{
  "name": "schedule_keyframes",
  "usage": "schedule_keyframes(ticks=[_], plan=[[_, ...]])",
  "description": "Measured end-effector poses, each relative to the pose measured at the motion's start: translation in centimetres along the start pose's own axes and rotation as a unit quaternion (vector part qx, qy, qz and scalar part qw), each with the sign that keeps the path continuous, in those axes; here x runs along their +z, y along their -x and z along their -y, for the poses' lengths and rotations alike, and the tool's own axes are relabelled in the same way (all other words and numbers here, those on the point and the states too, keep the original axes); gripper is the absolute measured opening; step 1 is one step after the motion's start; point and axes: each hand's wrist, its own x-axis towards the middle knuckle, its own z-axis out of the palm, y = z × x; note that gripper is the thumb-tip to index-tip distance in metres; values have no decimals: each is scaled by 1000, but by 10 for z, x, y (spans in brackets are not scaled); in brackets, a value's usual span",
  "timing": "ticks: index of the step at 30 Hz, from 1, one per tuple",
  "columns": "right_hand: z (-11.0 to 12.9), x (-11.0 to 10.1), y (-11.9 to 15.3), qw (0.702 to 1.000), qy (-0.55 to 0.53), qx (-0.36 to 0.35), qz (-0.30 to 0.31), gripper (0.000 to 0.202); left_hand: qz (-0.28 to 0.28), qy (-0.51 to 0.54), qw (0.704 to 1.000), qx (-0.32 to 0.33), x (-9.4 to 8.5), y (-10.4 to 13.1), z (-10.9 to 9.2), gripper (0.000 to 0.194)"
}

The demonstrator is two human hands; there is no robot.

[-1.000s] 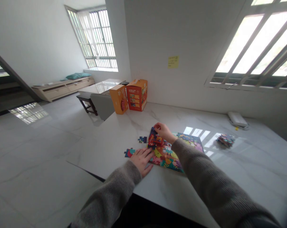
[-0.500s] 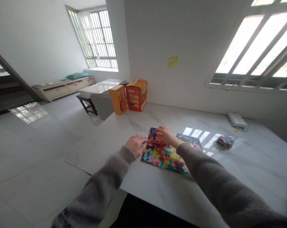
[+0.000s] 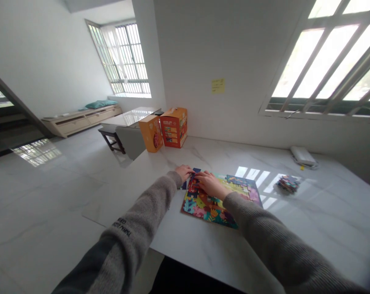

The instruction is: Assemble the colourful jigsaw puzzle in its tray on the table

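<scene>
The puzzle point(image 3: 221, 200) is lying flat on the white table point(image 3: 295, 228), near its front edge. The right hand point(image 3: 210, 183) is resting on the puzzle's far left corner, fingers flat and together. The left hand point(image 3: 184, 171) is touching a dark piece point(image 3: 196, 170) at that corner; its grip cannot be told. Loose pieces point(image 3: 287, 183) are lying well to the right, two boxes point(image 3: 166, 128) standing at the wall.
</scene>
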Motion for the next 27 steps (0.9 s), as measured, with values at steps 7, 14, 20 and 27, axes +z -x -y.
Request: schedule_keyframes(ticks=[7,14,20,27], plan=[[6,3,-8,1000,-20,4,1,30,-3,0,1000,0,3,0,4,38],[8,1,-13,1000,8,12,16,29,-3,-6,1000,1,4,3,2,39],[8,-6,-14,999,25,18,32,26,-8,-59,998,27,4,15,-7,43],[4,-9,-12,1000,1,1,30,27,-9,-66,997,25,4,19,-10,44]])
